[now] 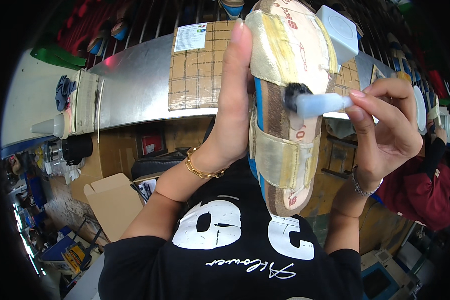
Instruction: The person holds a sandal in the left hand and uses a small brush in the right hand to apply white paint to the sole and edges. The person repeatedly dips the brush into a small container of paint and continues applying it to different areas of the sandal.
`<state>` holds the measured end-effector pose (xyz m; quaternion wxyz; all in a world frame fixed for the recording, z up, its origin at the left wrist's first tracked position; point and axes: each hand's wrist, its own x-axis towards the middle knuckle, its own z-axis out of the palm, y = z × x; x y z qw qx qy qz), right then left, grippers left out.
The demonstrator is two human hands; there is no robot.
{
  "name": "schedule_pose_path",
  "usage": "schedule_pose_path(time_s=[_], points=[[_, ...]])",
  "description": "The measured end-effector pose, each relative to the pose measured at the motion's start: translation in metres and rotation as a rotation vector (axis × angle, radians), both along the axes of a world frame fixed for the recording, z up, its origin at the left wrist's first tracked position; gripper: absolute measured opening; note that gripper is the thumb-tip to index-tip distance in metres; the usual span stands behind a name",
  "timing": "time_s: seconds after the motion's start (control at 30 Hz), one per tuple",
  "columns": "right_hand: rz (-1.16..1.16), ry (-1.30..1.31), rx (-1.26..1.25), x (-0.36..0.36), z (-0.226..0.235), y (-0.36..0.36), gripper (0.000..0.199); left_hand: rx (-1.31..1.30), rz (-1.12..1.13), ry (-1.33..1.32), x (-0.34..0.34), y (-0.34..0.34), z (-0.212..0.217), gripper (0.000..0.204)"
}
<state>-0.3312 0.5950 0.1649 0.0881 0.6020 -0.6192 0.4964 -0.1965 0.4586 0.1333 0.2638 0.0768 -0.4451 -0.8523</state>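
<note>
While our left hand (235,95) grasps the shoe (280,129) toward two o'clock, its fingers mostly hidden behind, our right hand (389,125) at three o'clock pinches a whitish brush (325,104). Black bristles (296,95) touch the shoe's middle

My bare left grip (235,85) stands raised, thumb pointing upward, its other fingers hidden. My bare right grip (391,122) pinches between thumb and forefinger. My bare left forearm (167,197) and right forearm (346,207) angle up from below.
</note>
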Motion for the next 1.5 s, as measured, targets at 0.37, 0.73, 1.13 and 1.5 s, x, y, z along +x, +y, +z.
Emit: schedule_pose_path(time_s=[0.37,0.73,1.13,1.5], points=[[0.153,0.028,0.229,-0.017,0.014,0.008,0.024,0.197,-0.074,0.135,-0.001,-0.009,-0.006,0.084],[0.142,-0.028,0.297,-0.011,0.017,0.007,0.026,0.234,-0.042,0.103,-0.004,-0.014,0.001,0.068],[0.313,-0.095,0.320,-0.008,0.012,0.011,0.024,0.150,0.183,-0.092,0.005,-0.010,0.018,0.056],[-0.096,-0.249,0.169,0.024,-0.015,0.017,0.027,-0.271,0.736,0.149,0.019,-0.047,-0.042,0.064]])
